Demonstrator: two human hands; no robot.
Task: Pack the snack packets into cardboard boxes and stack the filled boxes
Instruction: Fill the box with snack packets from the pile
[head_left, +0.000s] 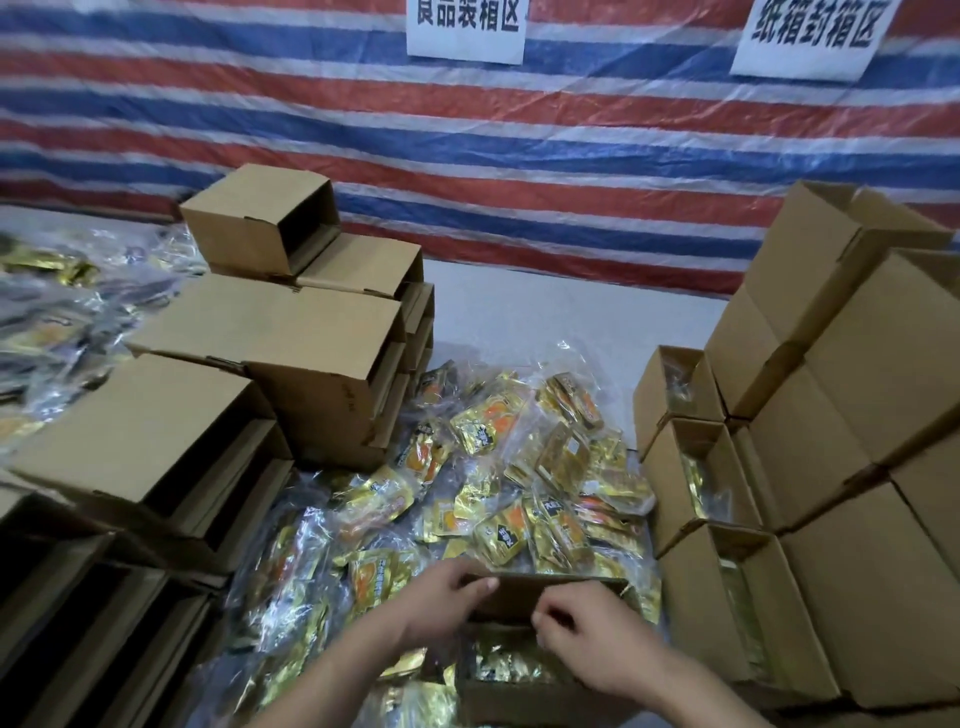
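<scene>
Head camera, looking down over a packing surface: well to the left of the hands, empty cardboard boxes (156, 441) lie on their sides in stacks, open mouths facing the hands, with more bagged packets (57, 312) heaped farther left behind them. A loose heap of gold snack packets (498, 467) in clear plastic spreads just beyond and to the left of both hands.

The left hand (441, 603) curls over the far left edge of a small open box (519, 670) at the bottom centre, thumb across the flap (519, 592) and fingers hidden behind it, holding it. Gold packets show inside the box, directly below and between the hands.

The right hand (587, 634) sits just beside the left, over the box's opening, its fingers bent and its fingertips (543, 616) meeting at the same flap; whether they pinch it or only touch it cannot be told. The two hands are close together without touching.

Immediately right of the right hand, filled boxes (727, 597) stand in a row with their open tops showing gold packets, and closed boxes (857, 389) are stacked higher still farther right.

Beyond everything hangs a red, white and blue striped tarp (467, 156) carrying two white paper signs (465, 26) with Chinese characters.
</scene>
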